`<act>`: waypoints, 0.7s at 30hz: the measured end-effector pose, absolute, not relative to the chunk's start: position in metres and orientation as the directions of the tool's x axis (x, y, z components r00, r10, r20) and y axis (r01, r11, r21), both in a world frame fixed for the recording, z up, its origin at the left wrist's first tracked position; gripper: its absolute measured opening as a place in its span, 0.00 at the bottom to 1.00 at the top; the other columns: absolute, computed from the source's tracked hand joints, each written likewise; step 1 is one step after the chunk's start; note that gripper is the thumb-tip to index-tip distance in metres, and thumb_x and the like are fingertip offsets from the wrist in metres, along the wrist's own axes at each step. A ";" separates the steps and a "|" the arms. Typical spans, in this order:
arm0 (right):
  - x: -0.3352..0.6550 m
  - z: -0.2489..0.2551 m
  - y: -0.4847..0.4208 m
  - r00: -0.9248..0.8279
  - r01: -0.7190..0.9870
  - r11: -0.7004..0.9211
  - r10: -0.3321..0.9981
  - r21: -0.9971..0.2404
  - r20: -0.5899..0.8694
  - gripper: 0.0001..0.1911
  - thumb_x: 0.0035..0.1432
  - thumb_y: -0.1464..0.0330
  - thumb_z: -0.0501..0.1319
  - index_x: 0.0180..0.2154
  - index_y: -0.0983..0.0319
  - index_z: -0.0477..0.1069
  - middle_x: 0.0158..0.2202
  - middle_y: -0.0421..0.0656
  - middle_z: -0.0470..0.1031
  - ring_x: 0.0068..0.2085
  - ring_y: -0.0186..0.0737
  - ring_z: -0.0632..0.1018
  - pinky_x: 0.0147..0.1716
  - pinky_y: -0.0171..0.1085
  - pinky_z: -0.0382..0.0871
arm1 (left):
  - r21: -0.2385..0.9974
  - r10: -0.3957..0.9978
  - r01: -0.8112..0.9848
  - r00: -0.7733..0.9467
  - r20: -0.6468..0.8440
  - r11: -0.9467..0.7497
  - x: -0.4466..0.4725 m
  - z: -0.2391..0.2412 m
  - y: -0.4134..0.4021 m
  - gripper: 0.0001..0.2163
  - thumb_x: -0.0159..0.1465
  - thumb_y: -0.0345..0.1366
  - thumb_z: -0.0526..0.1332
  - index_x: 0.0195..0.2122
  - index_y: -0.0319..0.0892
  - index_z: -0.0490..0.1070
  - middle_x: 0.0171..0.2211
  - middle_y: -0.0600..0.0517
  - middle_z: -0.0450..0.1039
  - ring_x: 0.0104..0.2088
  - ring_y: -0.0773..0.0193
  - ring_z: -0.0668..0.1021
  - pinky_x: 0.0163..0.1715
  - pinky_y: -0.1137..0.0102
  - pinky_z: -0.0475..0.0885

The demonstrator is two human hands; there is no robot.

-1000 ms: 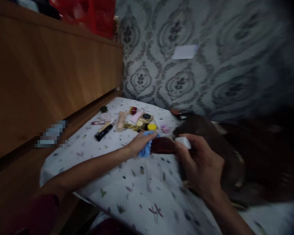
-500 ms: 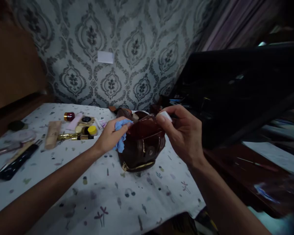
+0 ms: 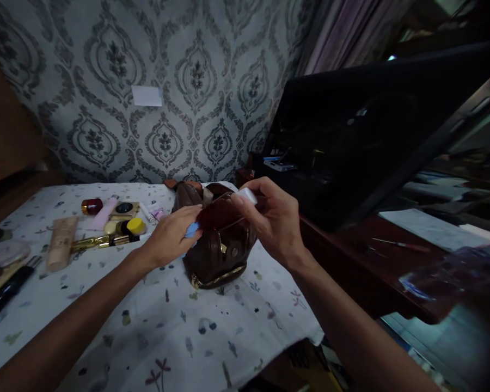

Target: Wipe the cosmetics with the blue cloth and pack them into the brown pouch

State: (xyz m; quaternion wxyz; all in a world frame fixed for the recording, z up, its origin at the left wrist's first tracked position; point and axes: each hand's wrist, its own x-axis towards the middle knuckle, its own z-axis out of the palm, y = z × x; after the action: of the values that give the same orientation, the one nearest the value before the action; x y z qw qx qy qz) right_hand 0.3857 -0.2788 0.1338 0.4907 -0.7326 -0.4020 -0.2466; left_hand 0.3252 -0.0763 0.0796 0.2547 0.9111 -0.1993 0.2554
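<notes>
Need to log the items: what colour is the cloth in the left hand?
Light blue cloth, bunched under the left hand against the brown bag; head view.

patterned tablecloth point(image 3: 212, 337) carries brown pouch point(image 3: 220, 250) and scattered cosmetics point(image 3: 106, 218).

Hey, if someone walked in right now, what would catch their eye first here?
Probably the brown pouch at mid-table, gripped by both hands: the left hand presses a blue cloth against it, the right hand pinches a small white object at its top. Left of it, scattered cosmetics lie on the patterned tablecloth.
</notes>
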 end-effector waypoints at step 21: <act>0.433 0.140 -0.248 0.670 0.671 -0.706 0.708 0.224 0.224 0.15 0.69 0.64 0.52 0.50 0.61 0.71 0.47 0.52 0.74 0.43 0.48 0.79 0.35 0.37 0.67 | 0.433 -0.194 -0.524 0.772 0.606 -0.733 0.320 0.064 -0.071 0.14 0.70 0.36 0.52 0.50 0.43 0.74 0.53 0.47 0.77 0.57 0.56 0.74 0.58 0.59 0.68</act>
State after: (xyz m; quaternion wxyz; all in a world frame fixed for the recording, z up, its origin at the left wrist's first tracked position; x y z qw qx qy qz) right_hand 0.4333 -0.2481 0.1398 -0.0615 -0.9117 -0.3781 -0.1484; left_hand 0.3203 -0.0708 0.0638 0.3044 0.8906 -0.2017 0.2711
